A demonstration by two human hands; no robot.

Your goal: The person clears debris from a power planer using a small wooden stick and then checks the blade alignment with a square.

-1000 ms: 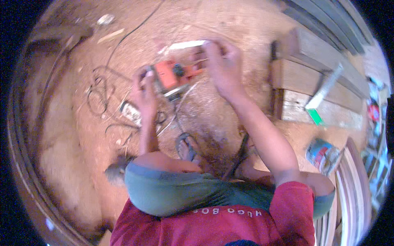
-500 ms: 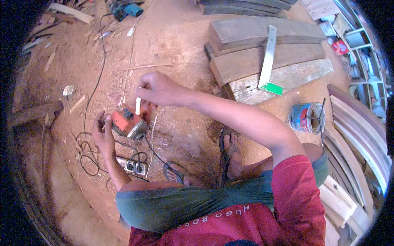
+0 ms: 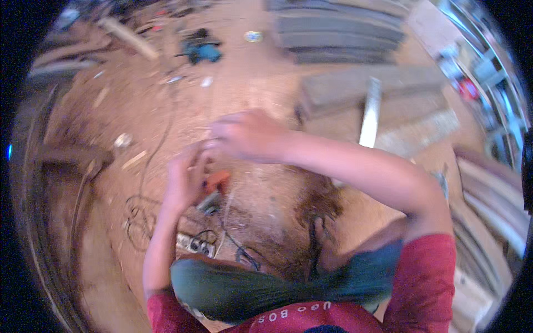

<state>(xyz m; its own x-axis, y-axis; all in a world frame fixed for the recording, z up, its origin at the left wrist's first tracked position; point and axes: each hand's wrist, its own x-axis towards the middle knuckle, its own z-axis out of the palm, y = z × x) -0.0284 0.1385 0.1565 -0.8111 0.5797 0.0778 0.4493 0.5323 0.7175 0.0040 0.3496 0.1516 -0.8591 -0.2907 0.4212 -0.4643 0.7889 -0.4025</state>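
My right hand (image 3: 247,135) and my left hand (image 3: 187,176) meet at the fingertips above the sawdust-covered ground. The right fingers are pinched and the left fingers curl up against them. Motion blur and the fingers hide whatever is between them. Below and partly behind my left hand sits an orange corded power tool (image 3: 217,181). Its dark cord runs toward a socket strip (image 3: 197,244) near my left knee. The steel blade of a try square (image 3: 370,114) shows beyond my right forearm, which hides its handle.
Thick wooden beams (image 3: 355,89) lie ahead on the right, with dark curved boards (image 3: 338,33) behind them. A teal power tool (image 3: 202,50) rests far ahead. Curved planks (image 3: 483,177) and shelves (image 3: 488,66) line the right. A loose cable (image 3: 136,216) coils at left.
Both hands have come together and risen away from the orange tool. The small white piece seen in my right hand is now hidden. The view has shifted, so the ground sits lower in the picture.
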